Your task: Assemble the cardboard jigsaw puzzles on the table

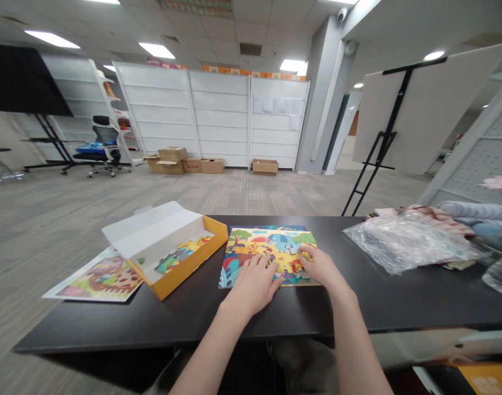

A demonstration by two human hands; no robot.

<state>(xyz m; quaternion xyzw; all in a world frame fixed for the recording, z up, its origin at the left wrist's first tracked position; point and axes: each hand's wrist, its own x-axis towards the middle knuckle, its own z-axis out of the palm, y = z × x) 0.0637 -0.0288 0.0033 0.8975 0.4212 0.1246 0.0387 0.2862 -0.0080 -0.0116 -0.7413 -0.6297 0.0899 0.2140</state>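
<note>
A colourful jigsaw puzzle (pixel 280 247) with trees and animals lies on the black table. My left hand (pixel 257 282) rests palm down on its lower left part, fingers spread. At the puzzle's right side, my right hand (pixel 316 264) pinches a small yellow puzzle piece (pixel 306 255) between thumb and fingers, over the picture. Left of the puzzle stands an open yellow box (pixel 189 265) with loose puzzle pieces (pixel 179 258) inside and its white lid raised. A printed picture sheet (pixel 105 277) lies partly beneath the box.
On the right of the black table (pixel 275 318) are clear plastic packaging (pixel 411 241) and folded fabrics (pixel 444 216). Beyond the table stand a black easel (pixel 384 142), cardboard boxes (pixel 172 162) and an office chair (pixel 105 142).
</note>
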